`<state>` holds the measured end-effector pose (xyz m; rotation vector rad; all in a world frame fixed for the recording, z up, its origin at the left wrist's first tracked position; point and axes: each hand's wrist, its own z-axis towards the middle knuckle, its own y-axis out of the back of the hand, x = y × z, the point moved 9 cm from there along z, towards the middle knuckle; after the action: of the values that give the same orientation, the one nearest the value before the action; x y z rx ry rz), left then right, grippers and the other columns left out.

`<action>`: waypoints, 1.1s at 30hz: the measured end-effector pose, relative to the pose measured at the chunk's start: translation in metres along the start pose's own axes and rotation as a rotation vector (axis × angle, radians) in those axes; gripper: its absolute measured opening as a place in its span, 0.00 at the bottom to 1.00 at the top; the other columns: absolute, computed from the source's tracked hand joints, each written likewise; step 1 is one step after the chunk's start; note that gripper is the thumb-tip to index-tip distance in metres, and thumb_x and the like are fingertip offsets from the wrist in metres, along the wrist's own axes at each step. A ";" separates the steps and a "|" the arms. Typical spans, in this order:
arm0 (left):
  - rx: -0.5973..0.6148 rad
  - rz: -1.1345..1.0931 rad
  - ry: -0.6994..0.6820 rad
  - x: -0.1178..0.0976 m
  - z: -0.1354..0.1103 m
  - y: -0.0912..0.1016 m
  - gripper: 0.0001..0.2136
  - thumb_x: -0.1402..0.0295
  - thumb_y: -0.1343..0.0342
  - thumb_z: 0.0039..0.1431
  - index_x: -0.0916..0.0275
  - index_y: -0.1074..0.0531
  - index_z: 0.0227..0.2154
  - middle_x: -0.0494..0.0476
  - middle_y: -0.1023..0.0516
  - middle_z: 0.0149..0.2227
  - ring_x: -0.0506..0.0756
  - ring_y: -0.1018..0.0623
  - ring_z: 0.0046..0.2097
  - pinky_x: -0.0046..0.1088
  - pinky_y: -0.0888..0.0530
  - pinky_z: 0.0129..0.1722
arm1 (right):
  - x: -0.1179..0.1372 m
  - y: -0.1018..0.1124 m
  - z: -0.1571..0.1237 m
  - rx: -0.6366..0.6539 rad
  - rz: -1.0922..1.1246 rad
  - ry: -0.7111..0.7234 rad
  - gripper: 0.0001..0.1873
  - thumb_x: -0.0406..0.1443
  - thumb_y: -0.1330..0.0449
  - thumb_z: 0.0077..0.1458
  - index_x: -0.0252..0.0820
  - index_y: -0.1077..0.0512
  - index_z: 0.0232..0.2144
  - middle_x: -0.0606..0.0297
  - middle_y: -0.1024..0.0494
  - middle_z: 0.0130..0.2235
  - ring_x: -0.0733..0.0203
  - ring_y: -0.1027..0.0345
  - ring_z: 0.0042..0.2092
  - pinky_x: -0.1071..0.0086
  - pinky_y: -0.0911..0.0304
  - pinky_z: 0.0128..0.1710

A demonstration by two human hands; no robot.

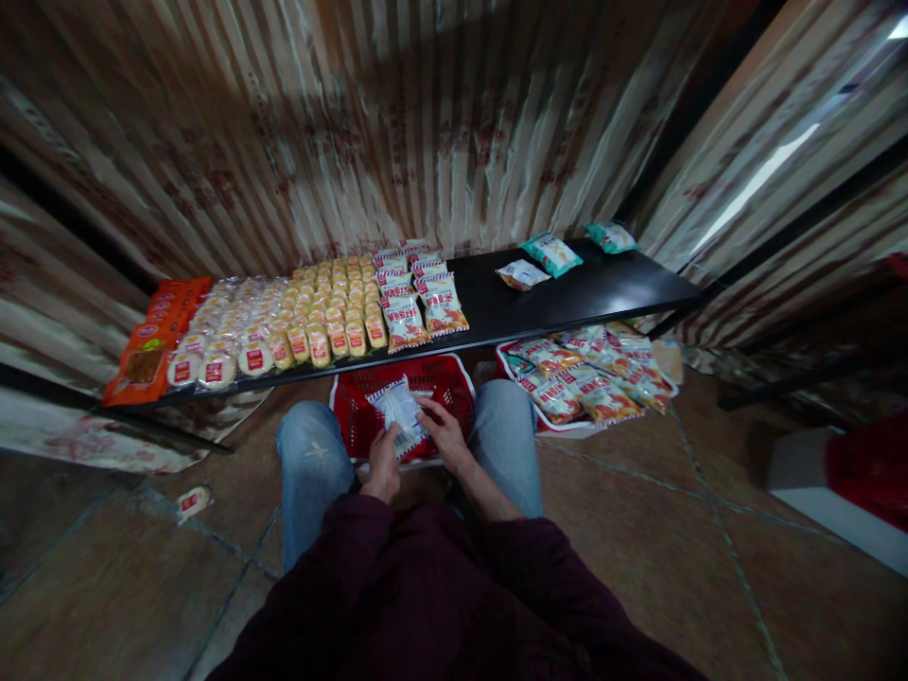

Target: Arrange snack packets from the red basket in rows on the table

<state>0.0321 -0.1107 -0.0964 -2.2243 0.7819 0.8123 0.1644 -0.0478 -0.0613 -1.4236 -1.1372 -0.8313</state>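
Observation:
My left hand (384, 462) holds the lower left side of a snack packet (398, 409), its whitish printed back facing up. Against the packet's right side rest the curled fingers of my right hand (444, 435). Both hands are above a red plastic basket (462, 383) between my knees. Just beyond it, on the black shelf (482, 312), similar white and orange snack packets (441, 305) stand in rows. To their left are rows of small yellow wrapped cakes (319, 345).
Round white wrapped cakes (217, 369) and orange bags (152, 340) fill the shelf's left end. Green packets (551, 253) lie toward its right. A second basket (505, 357) full of packets sits by my right knee. One wrapped cake (193, 503) lies on the floor.

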 end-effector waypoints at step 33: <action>-0.036 0.117 -0.099 -0.017 -0.010 0.001 0.21 0.61 0.34 0.35 0.63 0.27 0.35 0.55 0.22 0.33 0.54 0.23 0.38 0.30 0.29 0.38 | -0.012 0.019 0.014 -0.062 -0.464 0.209 0.16 0.38 0.42 0.44 0.45 0.23 0.37 0.61 0.22 0.42 0.56 0.30 0.44 0.62 0.34 0.46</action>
<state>0.0246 -0.1134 -0.0786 -2.1671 0.8622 0.9921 0.1775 -0.0355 -0.0804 -1.1016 -1.3062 -1.3176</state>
